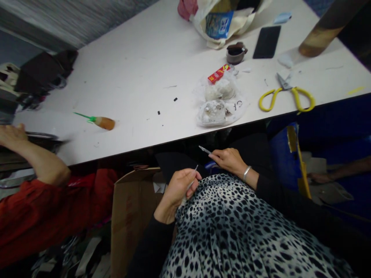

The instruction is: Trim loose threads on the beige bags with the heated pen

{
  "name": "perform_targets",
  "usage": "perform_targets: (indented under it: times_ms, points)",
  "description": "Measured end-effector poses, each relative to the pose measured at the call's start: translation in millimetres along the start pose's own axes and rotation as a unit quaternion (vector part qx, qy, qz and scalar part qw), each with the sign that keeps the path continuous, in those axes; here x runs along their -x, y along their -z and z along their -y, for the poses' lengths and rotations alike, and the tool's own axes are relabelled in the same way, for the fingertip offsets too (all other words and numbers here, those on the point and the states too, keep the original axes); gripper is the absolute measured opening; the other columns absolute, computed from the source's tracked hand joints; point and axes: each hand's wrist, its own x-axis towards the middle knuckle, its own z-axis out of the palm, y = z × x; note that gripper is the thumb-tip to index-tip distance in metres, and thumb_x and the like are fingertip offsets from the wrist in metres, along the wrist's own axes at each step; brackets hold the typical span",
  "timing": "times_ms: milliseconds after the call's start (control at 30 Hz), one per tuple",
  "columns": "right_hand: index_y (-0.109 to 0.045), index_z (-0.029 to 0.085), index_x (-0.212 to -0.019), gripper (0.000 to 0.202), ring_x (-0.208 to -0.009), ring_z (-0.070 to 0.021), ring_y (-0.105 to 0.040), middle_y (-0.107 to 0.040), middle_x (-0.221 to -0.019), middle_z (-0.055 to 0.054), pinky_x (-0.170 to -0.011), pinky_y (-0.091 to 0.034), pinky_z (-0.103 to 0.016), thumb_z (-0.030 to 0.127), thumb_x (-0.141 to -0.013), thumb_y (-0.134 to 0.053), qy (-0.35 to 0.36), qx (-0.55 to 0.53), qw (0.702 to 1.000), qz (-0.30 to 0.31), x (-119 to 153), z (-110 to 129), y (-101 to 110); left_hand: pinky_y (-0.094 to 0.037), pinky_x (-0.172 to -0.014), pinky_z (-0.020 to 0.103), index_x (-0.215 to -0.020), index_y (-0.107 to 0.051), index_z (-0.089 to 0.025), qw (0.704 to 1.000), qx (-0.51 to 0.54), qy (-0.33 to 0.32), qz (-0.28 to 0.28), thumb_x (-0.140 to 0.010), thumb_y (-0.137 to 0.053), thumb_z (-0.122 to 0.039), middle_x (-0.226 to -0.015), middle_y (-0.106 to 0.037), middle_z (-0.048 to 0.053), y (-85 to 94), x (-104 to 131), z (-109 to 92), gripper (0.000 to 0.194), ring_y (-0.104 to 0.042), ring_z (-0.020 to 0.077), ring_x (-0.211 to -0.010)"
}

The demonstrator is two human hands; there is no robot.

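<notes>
Above the spotted cloth on my lap, my left hand (180,187) is closed on a thin, light piece whose tip (196,167) sticks up past the fingers. My right hand (230,159), with a silver bracelet at its wrist, grips a slim metal tool (205,150) pointing up and left. The two hands are apart, just below the table's front edge. On the white table (130,81) lie yellow-handled scissors (285,87), clear plastic bags (216,112) with small contents, and a small red box (218,74).
An orange bottle with a green nozzle (104,122) lies at the table's left. A dark phone (267,42), a cloth bag (214,38) and a brown bottle (319,38) are farther back. A cardboard box (127,216) stands left of my lap. A person's red sleeve (26,216) is at left, another person's hand (320,177) at right.
</notes>
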Motion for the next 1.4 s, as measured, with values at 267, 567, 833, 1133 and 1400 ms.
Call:
perform_targets:
  times_ms: [267,567,833,1133,1400]
  points:
    - [-0.080,0.026,-0.088,0.045,-0.063,-0.0169,-0.068,-0.075,-0.069,-0.001,-0.062,-0.035,-0.027,0.054,-0.109,-0.051,-0.007,-0.075,0.996,-0.047,1,-5,-2,-0.028,-0.036,0.018,-0.100,-0.063,-0.016,0.998,0.058,-0.014,0.031,-0.081,-0.082,-0.057,-0.056,-0.055,-0.006,6.0,-7,-1,0.048,-0.036,0.0062,-0.038]
    - [-0.079,0.024,-0.093,0.047,-0.066,-0.0155,-0.068,-0.075,-0.073,-0.002,-0.064,-0.036,-0.027,0.053,-0.111,-0.047,0.078,-0.096,0.991,-0.044,13,1,5,-0.046,-0.052,0.022,-0.088,-0.070,-0.013,0.997,0.005,-0.048,-0.053,-0.076,-0.083,-0.051,-0.070,-0.064,0.002,2.2,-16,4,0.042,-0.056,0.0098,-0.055]
    - [-0.077,0.021,-0.088,0.045,-0.066,-0.0151,-0.066,-0.073,-0.071,-0.003,-0.063,-0.030,-0.030,0.047,-0.112,-0.048,0.133,-0.019,0.990,-0.041,16,12,8,-0.034,-0.043,0.021,-0.085,-0.075,-0.014,0.981,-0.109,-0.084,-0.136,-0.082,-0.071,-0.045,-0.064,-0.062,0.001,1.8,-19,8,0.031,-0.050,0.0098,-0.048]
    - [-0.078,0.022,-0.089,0.043,-0.064,-0.0160,-0.065,-0.076,-0.073,-0.004,-0.062,-0.026,-0.030,0.047,-0.111,-0.049,0.045,0.028,0.997,-0.047,10,3,5,-0.031,-0.046,0.022,-0.083,-0.077,-0.016,0.967,-0.179,-0.104,-0.151,-0.085,-0.066,-0.040,-0.061,-0.063,0.001,3.3,-16,10,0.026,-0.047,0.0100,-0.047]
    - [-0.080,0.024,-0.091,0.042,-0.066,-0.0181,-0.067,-0.077,-0.074,-0.005,-0.061,-0.026,-0.030,0.048,-0.110,-0.051,0.001,0.050,0.998,-0.030,6,-5,3,-0.030,-0.045,0.022,-0.079,-0.077,-0.016,0.971,-0.166,-0.090,-0.144,-0.079,-0.074,-0.042,-0.058,-0.062,0.001,0.9,-14,9,0.026,-0.046,0.0099,-0.046]
